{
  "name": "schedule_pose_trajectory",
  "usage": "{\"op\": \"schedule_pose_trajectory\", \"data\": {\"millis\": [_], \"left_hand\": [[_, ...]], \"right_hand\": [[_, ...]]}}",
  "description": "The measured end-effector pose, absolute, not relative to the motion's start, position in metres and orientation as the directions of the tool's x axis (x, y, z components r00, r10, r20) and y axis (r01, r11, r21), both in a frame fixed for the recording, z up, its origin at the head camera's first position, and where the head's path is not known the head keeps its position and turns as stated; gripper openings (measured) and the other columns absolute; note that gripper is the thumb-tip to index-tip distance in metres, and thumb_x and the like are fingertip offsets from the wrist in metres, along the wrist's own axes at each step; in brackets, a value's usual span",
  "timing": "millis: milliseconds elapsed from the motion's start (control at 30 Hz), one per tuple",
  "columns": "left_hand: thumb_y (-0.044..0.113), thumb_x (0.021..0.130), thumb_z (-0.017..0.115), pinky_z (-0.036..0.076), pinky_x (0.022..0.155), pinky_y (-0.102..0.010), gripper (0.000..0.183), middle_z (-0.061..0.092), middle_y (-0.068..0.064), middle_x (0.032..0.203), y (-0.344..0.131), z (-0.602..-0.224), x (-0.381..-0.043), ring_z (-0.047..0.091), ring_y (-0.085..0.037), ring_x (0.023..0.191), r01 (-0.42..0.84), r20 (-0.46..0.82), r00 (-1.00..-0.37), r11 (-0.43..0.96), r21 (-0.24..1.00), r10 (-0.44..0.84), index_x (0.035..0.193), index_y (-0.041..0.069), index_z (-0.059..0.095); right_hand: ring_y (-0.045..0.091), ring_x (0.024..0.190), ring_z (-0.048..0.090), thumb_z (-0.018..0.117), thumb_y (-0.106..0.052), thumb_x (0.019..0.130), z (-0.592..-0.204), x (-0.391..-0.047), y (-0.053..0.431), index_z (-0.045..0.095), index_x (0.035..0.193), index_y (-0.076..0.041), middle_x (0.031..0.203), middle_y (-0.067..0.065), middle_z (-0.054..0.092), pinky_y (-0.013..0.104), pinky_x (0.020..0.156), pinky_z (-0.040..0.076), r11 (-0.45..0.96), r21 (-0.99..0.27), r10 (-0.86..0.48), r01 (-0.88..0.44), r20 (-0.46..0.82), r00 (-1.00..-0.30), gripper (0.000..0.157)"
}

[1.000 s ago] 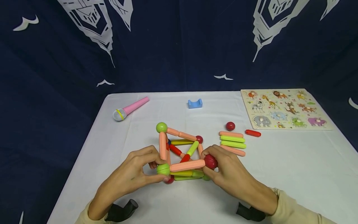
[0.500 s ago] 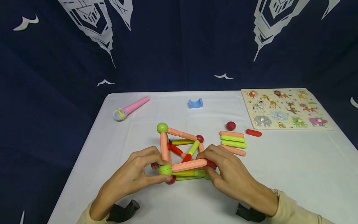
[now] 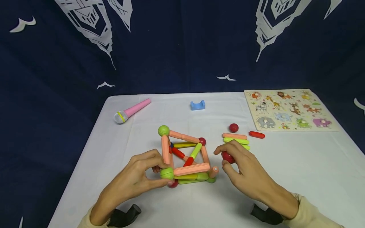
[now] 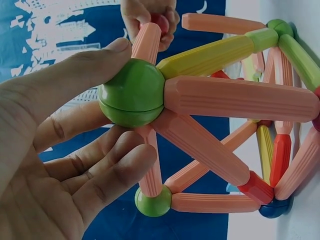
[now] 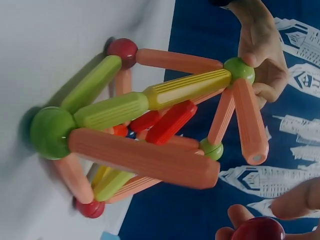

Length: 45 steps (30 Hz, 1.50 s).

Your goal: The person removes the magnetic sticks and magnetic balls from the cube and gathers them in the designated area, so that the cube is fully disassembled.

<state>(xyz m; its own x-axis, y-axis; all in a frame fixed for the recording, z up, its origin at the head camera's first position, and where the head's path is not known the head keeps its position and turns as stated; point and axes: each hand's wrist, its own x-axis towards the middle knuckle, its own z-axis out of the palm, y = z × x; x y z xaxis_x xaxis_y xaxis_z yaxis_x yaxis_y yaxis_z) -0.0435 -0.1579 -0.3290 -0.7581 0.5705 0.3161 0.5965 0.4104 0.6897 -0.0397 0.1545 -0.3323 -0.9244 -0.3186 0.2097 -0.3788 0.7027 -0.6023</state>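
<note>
A frame of magnetic rods and balls stands on the white table, with salmon, yellow, lime and red rods. My left hand (image 3: 137,172) pinches a green ball (image 4: 132,92) at its raised near-left corner. From that ball, a salmon rod (image 3: 191,169) reaches right to a bare end. Another salmon rod (image 5: 145,155) rises from the green ball (image 5: 52,132) low at the right corner, its upper end also bare. Apart from the frame, to its right, my right hand (image 3: 249,171) holds a dark red ball (image 3: 228,157) in curled fingers.
Behind the right hand lie salmon and lime rods (image 3: 236,140), partly hidden, a loose red ball (image 3: 233,128) and a short red rod (image 3: 257,135). Farther back are a pink toy microphone (image 3: 132,110), a blue cradle-shaped block (image 3: 198,105) and a wooden animal puzzle board (image 3: 291,110).
My right hand has pulled away rightward from the frame's near-right corner with the red ball, baring the rod ends there. The left hand keeps its grip on the green ball.
</note>
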Motion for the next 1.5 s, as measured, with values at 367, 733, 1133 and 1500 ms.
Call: {"op": "schedule_pose_trajectory", "data": {"millis": [367, 733, 1133, 1500], "left_hand": [[0.011, 0.069, 0.09, 0.05, 0.065, -0.02, 0.031, 0.058, 0.009, 0.089, -0.159, -0.33, -0.044, 0.055, -0.009, 0.076, 0.605, 0.33, -0.751, 0.396, 0.691, 0.572, 0.094, 0.014, 0.072], [0.012, 0.07, 0.09, 0.051, 0.065, -0.021, 0.03, 0.058, 0.009, 0.089, -0.16, -0.33, -0.044, 0.055, -0.01, 0.076, 0.596, 0.321, -0.757, 0.399, 0.697, 0.569, 0.095, 0.013, 0.073], [0.016, 0.073, 0.089, 0.051, 0.066, -0.021, 0.027, 0.059, 0.008, 0.088, -0.159, -0.328, -0.044, 0.055, -0.009, 0.077, 0.593, 0.308, -0.753, 0.396, 0.701, 0.581, 0.094, 0.012, 0.073], [0.016, 0.072, 0.089, 0.051, 0.066, -0.021, 0.027, 0.059, 0.009, 0.088, -0.159, -0.328, -0.046, 0.056, -0.01, 0.076, 0.587, 0.31, -0.759, 0.398, 0.705, 0.572, 0.093, 0.012, 0.073]], "right_hand": [[0.013, 0.084, 0.05, 0.064, 0.0, 0.088, -0.35, -0.068, 0.198, 0.068, 0.116, -0.016, 0.113, -0.003, 0.057, 0.028, 0.068, 0.045, 0.728, -0.582, -0.269, -0.363, 0.246, -0.931, 0.032], [0.042, 0.105, 0.06, 0.069, -0.004, 0.09, -0.367, -0.124, 0.246, 0.061, 0.127, -0.002, 0.121, 0.021, 0.061, 0.055, 0.08, 0.052, 0.769, -0.607, -0.164, -0.201, 0.116, -0.979, 0.037], [0.043, 0.104, 0.058, 0.067, 0.002, 0.089, -0.399, -0.176, 0.262, 0.063, 0.123, 0.004, 0.12, 0.029, 0.057, 0.049, 0.078, 0.053, 0.803, -0.58, -0.132, -0.139, 0.055, -0.99, 0.035], [0.05, 0.111, 0.055, 0.068, -0.008, 0.091, -0.383, -0.178, 0.255, 0.055, 0.134, 0.002, 0.129, 0.031, 0.054, 0.06, 0.088, 0.047, 0.803, -0.579, -0.107, -0.142, 0.095, -0.99, 0.046]]}}
